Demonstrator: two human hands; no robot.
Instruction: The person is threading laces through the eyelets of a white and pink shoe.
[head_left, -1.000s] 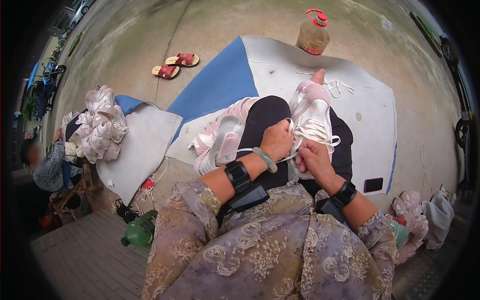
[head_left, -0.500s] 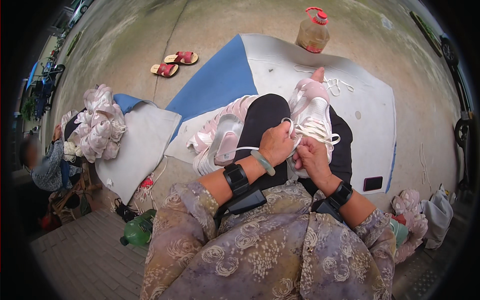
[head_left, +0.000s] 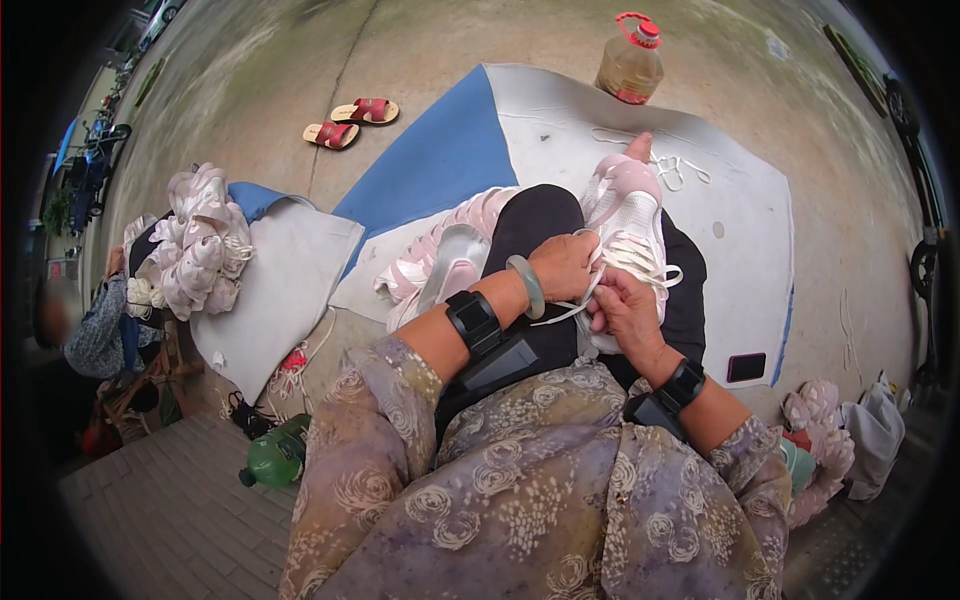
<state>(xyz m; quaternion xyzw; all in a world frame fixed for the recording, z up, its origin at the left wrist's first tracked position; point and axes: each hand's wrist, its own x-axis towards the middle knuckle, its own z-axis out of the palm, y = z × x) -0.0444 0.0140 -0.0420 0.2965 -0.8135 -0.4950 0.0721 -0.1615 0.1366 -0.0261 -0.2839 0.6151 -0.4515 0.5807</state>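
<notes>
A white and pink sneaker (head_left: 632,212) rests on my lap, toe pointing away from me, with a white shoelace (head_left: 640,255) strung across its tongue. My left hand (head_left: 562,266) is closed at the shoe's left side, pinching the lace. A loose lace end trails down past that wrist. On the shoe's near part, my right hand (head_left: 625,308) is closed too, its thumb and fingers pinching the lace. The fingertips of my left hand are partly hidden behind its back. Left of my knee lies a row of similar pink and white sneakers (head_left: 463,235).
A white and blue mat (head_left: 745,220) spreads under my legs, with a phone (head_left: 746,368) at its right. Beyond it stand a red-capped jug (head_left: 630,65) and red slippers (head_left: 366,111). A green bottle (head_left: 277,455) lies at left. Another person sits far left beside heaped sneakers (head_left: 200,245).
My left hand has shifted slightly right and up, turning inward at the lace. The trailing lace end now hangs shorter beside it. My right hand stays nearly in place.
</notes>
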